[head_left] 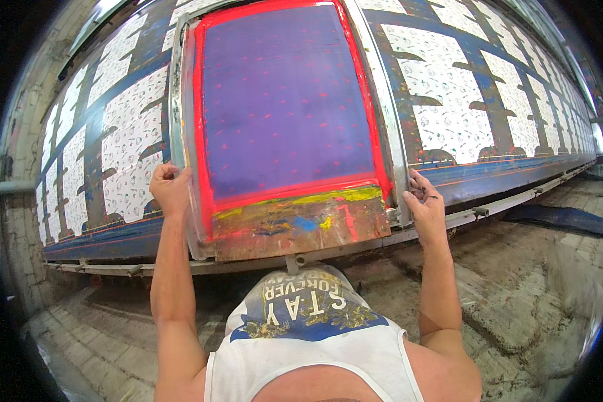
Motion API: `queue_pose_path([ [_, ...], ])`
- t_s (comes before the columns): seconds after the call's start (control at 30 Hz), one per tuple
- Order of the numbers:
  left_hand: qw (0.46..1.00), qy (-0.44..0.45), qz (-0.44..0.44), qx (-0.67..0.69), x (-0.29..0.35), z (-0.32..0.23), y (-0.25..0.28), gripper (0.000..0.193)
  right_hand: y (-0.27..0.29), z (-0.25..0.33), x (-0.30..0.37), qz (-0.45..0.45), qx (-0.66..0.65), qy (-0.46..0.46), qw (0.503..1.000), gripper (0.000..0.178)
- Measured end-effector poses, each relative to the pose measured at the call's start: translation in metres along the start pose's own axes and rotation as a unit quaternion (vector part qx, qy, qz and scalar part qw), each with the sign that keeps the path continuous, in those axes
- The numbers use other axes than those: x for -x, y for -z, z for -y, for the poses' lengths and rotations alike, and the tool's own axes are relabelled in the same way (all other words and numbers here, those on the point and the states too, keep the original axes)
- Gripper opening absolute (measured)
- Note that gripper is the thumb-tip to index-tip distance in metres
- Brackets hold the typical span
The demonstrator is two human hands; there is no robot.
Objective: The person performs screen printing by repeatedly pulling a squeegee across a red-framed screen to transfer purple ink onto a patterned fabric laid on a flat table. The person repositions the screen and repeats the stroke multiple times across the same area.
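Note:
A large screen printing frame lies over the long table in front of me. Its metal rails surround a purple mesh dotted with small red marks and edged by a thick red border. Across its near end runs a brown strip smeared with yellow, blue and pink paint. My left hand is closed at the left rail, thumb and fingers at its edge. At the right rail, near its lower corner, my right hand has its fingers curled against the outer edge; dark stains show on the fingers.
White printed fabric pieces lie in rows on the dark, paint-stained table, with more fabric pieces left of the frame. A metal rail follows the table's near edge. Beyond it is a worn, dirty floor.

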State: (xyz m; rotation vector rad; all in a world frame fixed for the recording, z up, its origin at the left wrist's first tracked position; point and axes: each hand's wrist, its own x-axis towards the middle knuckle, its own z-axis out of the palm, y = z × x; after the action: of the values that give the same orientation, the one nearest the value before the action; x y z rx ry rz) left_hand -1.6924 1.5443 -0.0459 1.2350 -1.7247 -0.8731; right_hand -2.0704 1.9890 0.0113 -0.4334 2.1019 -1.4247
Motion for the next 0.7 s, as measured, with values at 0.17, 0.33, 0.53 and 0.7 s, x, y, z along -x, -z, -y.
queue_pose_path([
  [0.17, 0.997, 0.037, 0.021, -0.061, -0.001, 0.007, -0.003, 0.022, -0.013, 0.017, 0.007, -0.029, 0.21, 0.103, 0.972, 0.061],
  [0.33, 0.997, -0.011, 0.041, -0.063, -0.002, -0.007, -0.005, 0.037, -0.063, 0.049, 0.044, 0.01, 0.398, 0.342, 0.851, 0.054],
  [0.53, 0.972, -0.095, 0.081, -0.197, -0.051, -0.02, -0.01, 0.061, -0.116, 0.055, 0.083, 0.194, 0.407, 0.42, 0.788, 0.052],
  [0.7, 0.969, -0.179, 0.071, -0.153, -0.083, 0.008, -0.032, 0.055, -0.129, 0.062, 0.083, 0.147, 0.447, 0.499, 0.728, 0.051],
])
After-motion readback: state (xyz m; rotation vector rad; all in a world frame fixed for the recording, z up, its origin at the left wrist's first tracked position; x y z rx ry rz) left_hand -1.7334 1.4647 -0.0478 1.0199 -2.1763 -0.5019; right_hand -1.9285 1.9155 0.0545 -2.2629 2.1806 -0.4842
